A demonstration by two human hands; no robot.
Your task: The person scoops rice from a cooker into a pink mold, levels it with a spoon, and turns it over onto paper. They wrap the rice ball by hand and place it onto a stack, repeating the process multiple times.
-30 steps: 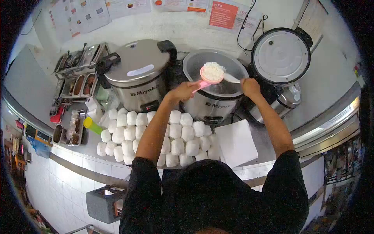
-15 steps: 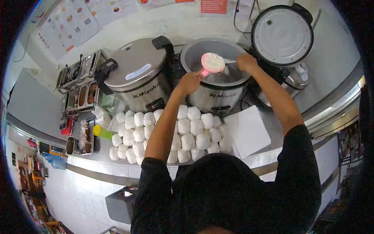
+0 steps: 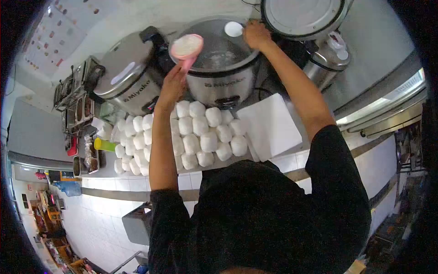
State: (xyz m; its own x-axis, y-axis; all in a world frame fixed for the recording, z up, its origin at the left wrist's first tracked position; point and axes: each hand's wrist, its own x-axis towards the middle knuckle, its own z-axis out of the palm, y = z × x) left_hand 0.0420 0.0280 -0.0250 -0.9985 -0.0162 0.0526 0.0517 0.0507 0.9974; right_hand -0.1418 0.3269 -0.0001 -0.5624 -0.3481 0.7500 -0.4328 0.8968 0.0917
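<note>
My left hand (image 3: 172, 86) is closed around the handle of a pink scoop (image 3: 188, 48) filled with white rice, over the left rim of the open rice cooker (image 3: 220, 86). My right hand (image 3: 257, 34), at the cooker's back right rim, grips a white spoon (image 3: 233, 29) whose round head is over the pot. Below the cooker, white wrapped bundles (image 3: 209, 142) sit in rows on the counter, partly hidden by my left forearm. White paper sheets (image 3: 273, 125) lie to their right.
A closed rice cooker (image 3: 123, 77) stands at the left, near metal food trays (image 3: 78, 109) and a yellow-green container (image 3: 105, 145). The open lid (image 3: 303, 16) is at the back right, above another metal pot (image 3: 329, 59).
The view has shifted, so the counter items sit higher and further left. My left hand has moved the scoop left, away from the spoon. The spoon's head now shows clearly.
</note>
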